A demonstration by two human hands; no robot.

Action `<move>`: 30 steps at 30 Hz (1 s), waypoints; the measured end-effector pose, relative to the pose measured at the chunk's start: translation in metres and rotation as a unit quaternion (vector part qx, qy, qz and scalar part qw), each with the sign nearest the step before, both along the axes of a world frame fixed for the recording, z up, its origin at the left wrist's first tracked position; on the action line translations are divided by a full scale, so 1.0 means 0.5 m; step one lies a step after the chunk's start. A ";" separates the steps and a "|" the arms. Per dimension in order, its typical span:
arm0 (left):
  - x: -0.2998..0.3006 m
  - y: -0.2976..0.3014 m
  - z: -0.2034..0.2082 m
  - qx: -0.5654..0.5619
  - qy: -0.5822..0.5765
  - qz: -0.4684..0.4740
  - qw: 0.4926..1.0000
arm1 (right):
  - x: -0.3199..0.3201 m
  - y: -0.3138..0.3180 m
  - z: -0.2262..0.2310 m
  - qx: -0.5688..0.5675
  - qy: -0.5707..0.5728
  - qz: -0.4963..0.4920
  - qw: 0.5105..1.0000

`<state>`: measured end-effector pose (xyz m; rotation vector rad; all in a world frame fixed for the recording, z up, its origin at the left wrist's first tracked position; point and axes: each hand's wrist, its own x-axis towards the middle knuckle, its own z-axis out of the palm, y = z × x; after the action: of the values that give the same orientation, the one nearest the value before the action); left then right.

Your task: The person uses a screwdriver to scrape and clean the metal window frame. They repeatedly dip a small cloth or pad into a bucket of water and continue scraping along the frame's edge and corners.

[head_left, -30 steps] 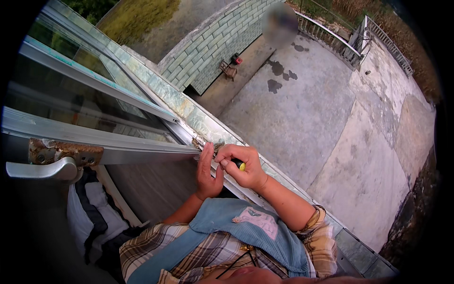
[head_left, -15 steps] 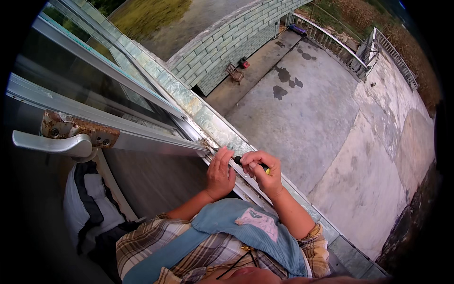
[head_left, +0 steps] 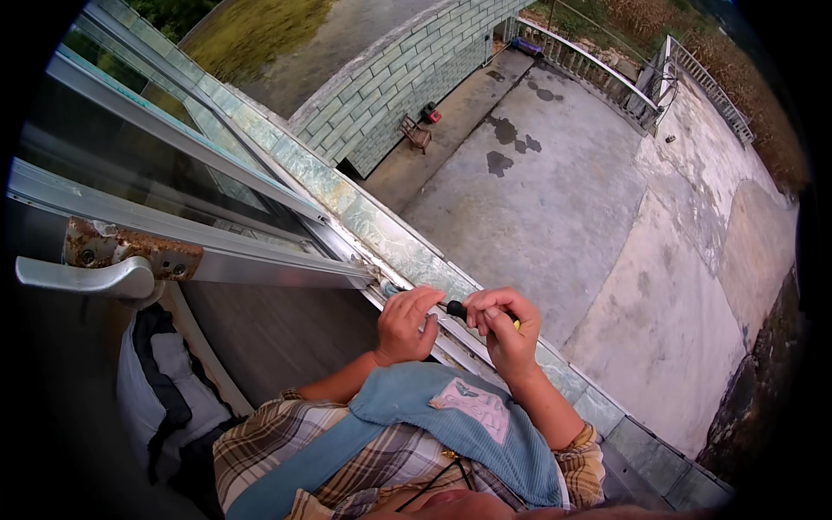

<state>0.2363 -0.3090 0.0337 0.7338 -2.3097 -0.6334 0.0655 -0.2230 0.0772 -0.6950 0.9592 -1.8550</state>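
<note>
Screwdriver (head_left: 456,308) between both hands (head_left: 511,340)

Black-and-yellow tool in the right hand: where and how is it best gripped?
Probably by its thick handle, from the right, much as the right hand holds it: the handle's black front points toward the left hand, so a grip behind that front should keep clear of the left hand.

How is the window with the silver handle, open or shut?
Open: the window frame slants away from the tiled ledge, not along it.
</note>
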 end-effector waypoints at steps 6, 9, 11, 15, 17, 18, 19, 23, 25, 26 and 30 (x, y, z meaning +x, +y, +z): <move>-0.016 -0.004 0.035 0.000 0.076 -0.017 0.997 | -0.012 -0.007 0.057 -0.075 0.104 -0.012 0.992; -0.015 -0.027 0.038 -0.022 0.088 0.002 0.996 | -0.002 -0.021 0.062 -0.101 0.137 -0.004 0.986; -0.011 -0.035 0.032 -0.029 0.092 0.017 0.995 | 0.007 -0.038 0.050 -0.114 0.145 0.007 0.983; 0.003 -0.038 -0.003 -0.030 0.090 0.032 0.995 | 0.020 -0.041 0.018 -0.021 0.064 0.042 0.997; 0.006 -0.038 -0.009 -0.029 0.090 0.034 0.995 | 0.017 -0.043 -0.001 -0.044 0.058 0.034 0.997; 0.006 -0.038 -0.009 -0.026 0.092 0.033 0.995 | 0.017 -0.043 -0.008 -0.055 0.054 0.030 0.997; 0.005 -0.039 -0.010 -0.022 0.095 0.033 0.995 | 0.018 -0.043 -0.013 -0.060 0.073 0.038 0.995; 0.014 -0.048 -0.021 -0.015 0.083 0.048 0.995 | 0.028 -0.035 -0.014 -0.028 0.095 0.069 0.993; 0.021 -0.049 -0.031 -0.015 0.085 0.054 0.995 | 0.028 -0.037 -0.020 -0.023 0.109 0.081 0.990; 0.022 -0.050 -0.030 -0.018 0.082 0.055 0.995 | 0.029 -0.039 -0.024 -0.032 0.128 0.079 0.988; 0.027 -0.056 -0.037 -0.020 0.075 0.071 0.995 | 0.036 -0.050 -0.037 -0.054 0.181 0.073 0.979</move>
<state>0.2501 -0.3368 0.0153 0.7966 -2.1072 -0.5575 0.0837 -0.2480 0.0587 -1.1669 1.0096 -1.6909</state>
